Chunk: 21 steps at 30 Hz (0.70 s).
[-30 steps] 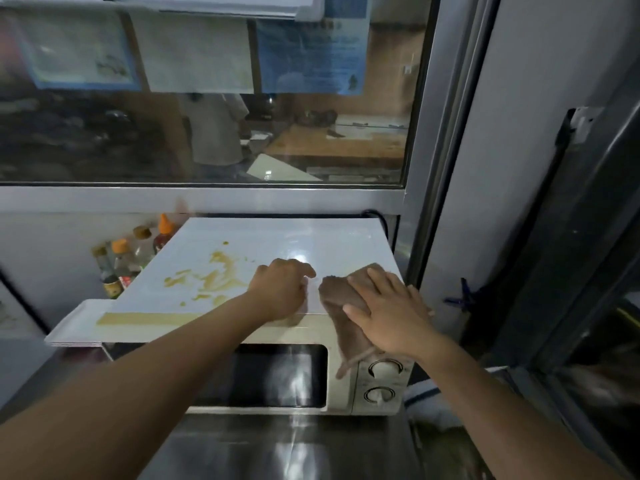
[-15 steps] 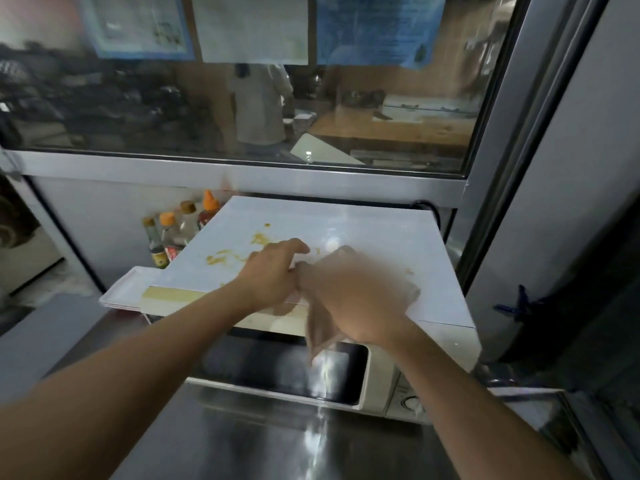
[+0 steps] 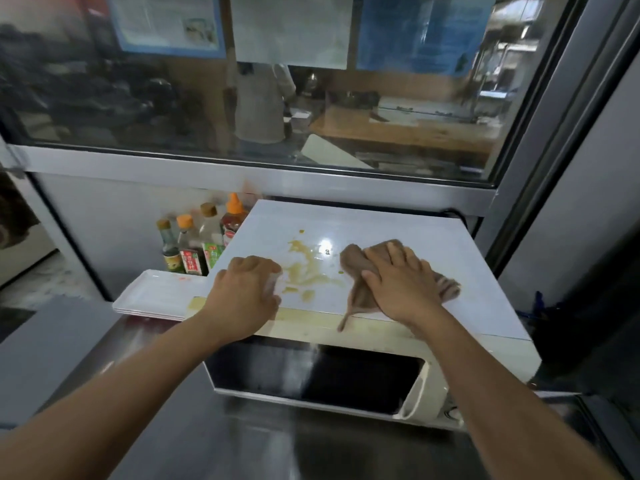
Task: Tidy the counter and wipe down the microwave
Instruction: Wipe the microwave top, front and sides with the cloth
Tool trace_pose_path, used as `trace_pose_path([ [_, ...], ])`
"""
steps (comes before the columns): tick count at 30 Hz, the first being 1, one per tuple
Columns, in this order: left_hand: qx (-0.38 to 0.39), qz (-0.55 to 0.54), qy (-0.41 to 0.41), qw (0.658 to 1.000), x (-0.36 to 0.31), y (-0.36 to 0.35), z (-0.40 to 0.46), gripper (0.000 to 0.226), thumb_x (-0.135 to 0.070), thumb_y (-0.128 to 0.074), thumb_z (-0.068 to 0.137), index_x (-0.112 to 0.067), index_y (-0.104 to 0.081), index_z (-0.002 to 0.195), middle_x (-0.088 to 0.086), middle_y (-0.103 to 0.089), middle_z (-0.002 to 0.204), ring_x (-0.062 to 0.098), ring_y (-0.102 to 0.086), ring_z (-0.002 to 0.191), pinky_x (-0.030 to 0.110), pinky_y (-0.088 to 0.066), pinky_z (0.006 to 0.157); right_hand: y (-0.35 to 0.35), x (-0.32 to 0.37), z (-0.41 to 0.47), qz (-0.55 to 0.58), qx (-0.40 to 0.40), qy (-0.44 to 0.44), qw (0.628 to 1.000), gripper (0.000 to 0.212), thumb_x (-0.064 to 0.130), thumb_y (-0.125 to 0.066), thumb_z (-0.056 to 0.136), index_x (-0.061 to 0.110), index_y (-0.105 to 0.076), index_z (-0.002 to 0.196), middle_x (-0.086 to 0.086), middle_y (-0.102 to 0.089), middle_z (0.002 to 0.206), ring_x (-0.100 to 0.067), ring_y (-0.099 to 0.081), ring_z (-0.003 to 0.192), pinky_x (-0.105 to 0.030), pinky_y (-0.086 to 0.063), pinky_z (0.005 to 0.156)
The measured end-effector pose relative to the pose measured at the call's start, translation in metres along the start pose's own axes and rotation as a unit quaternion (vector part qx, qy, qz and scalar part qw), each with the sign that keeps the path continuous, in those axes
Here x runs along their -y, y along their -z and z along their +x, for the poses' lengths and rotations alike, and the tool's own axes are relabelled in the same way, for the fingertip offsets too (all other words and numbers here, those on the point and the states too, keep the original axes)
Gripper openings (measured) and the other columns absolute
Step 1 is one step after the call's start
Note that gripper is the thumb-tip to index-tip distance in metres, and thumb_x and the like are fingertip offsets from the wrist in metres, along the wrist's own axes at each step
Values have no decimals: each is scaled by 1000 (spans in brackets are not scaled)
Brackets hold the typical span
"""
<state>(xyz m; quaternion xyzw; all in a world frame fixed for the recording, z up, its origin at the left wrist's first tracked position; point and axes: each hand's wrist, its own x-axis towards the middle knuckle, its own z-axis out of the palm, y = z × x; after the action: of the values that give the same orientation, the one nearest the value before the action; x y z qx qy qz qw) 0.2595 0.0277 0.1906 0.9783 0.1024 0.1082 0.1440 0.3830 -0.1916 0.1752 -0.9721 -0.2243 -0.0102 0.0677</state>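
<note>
A cream microwave (image 3: 346,375) with a dark glass door stands on the steel counter (image 3: 194,431). Its flat white top (image 3: 436,237) carries a yellowish smear (image 3: 306,270) near the front middle. My right hand (image 3: 401,285) lies flat with spread fingers on a brown cloth (image 3: 356,259), pressing it onto the top just right of the smear. One corner of the cloth hangs over the front edge. My left hand (image 3: 242,294) rests on the front left part of the top with its fingers curled under, holding nothing that I can see.
Several sauce bottles (image 3: 194,247) stand against the wall left of the microwave. In front of them lies a stack of white trays (image 3: 156,294). A wide window (image 3: 277,98) runs above, and a metal frame and wall close in on the right.
My right hand swept the cloth left toward my left hand, then back right across the top. My left hand stayed on the front edge. The camera moved closer and shifted left.
</note>
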Motion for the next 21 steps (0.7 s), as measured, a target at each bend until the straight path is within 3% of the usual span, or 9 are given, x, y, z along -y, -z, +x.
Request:
trace_pose_path([
  [4,8,-1,-2,1000,12,-8,-3,43,-41,-51,89,-25,-46,128,-4,-40,137,23,-34,124,38,-30,100,-6,58,0,11,0,95,995,49,49,-22,98,42,-13,146,0,-3,159,-23,-1,146,-43,-6,116],
  [9,25,7,-31,999,15,-5,0,48,-46,-52,87,-26,-42,129,-4,-38,136,22,-32,125,39,-27,101,-16,68,-37,2,-2,228,974,51,51,-10,94,52,5,143,10,3,159,-12,4,146,-36,-1,115],
  [12,-7,-15,-52,998,26,4,1,46,-43,-55,87,-29,-44,130,-8,-40,137,18,-31,128,39,-24,105,-9,43,-18,37,21,167,985,49,42,-24,100,43,-12,147,15,0,158,-7,-1,145,-34,-7,115],
  [16,-33,-25,-16,999,52,16,2,43,-35,-55,88,-28,-44,129,-9,-40,137,18,-32,127,37,-26,103,-4,61,33,4,9,65,998,50,42,-23,100,32,-17,149,7,-4,159,-14,-5,146,-40,-12,117],
  [18,-15,-10,-2,1000,63,16,5,43,-34,-53,89,-27,-43,130,-8,-40,138,19,-34,126,38,-28,103,-7,89,46,-6,13,79,997,52,47,-21,99,32,-14,149,4,-3,159,-17,-2,146,-42,-10,117],
  [21,2,-16,-2,1000,71,13,8,41,-34,-54,89,-25,-46,129,-5,-43,135,18,-40,121,36,-36,101,-22,118,36,10,13,188,982,54,51,-16,97,37,-9,149,8,1,159,-12,4,146,-39,-2,119],
])
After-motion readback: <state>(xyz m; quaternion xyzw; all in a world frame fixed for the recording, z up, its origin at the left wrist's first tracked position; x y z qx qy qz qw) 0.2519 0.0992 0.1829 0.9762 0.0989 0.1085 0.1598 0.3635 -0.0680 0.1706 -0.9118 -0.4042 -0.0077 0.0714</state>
